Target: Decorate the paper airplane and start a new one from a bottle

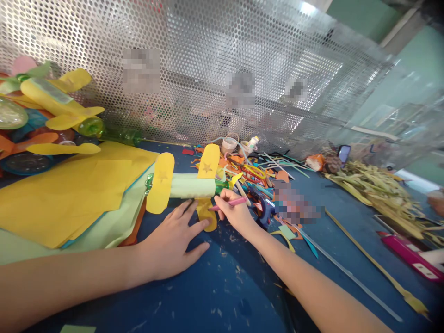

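A plane-like model lies on the blue table, with a pale green paper body [193,186], green bottle ends and yellow paper wings [160,183]. Brown stars mark the upper parts of its wings. My left hand [173,240] is spread flat beside the model, its fingertips at the lower right wing [207,221]. In my right hand [231,212] is a pink pen [236,201], its tip on or just over that lower wing.
Yellow and green paper sheets [69,194] lie at left, below a pile of similar models [52,99]. Right of the model are colourful scraps, scissors [266,210] and cups [229,144]. A perforated metal screen [194,69] stands behind; dried husks [385,192] lie at right.
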A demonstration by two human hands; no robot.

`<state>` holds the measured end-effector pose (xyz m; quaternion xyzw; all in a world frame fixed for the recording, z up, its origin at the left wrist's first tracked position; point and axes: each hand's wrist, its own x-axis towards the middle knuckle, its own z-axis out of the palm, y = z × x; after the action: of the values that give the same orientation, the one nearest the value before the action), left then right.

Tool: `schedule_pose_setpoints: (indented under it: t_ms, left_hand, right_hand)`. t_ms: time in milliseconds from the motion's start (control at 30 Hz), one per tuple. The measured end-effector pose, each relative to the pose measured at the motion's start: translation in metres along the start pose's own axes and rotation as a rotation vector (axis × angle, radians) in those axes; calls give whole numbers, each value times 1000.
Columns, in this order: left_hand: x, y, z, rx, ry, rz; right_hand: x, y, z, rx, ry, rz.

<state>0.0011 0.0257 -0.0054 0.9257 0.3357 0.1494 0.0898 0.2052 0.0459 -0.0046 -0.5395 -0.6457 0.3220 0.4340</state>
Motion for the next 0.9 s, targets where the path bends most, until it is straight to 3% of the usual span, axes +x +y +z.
schedule_pose_setpoints:
  t_ms: [900]
  left_hand:
    - [-1,1,0,-13,8,-5]
  right_hand:
    - [0,-1,0,-9,13,11]
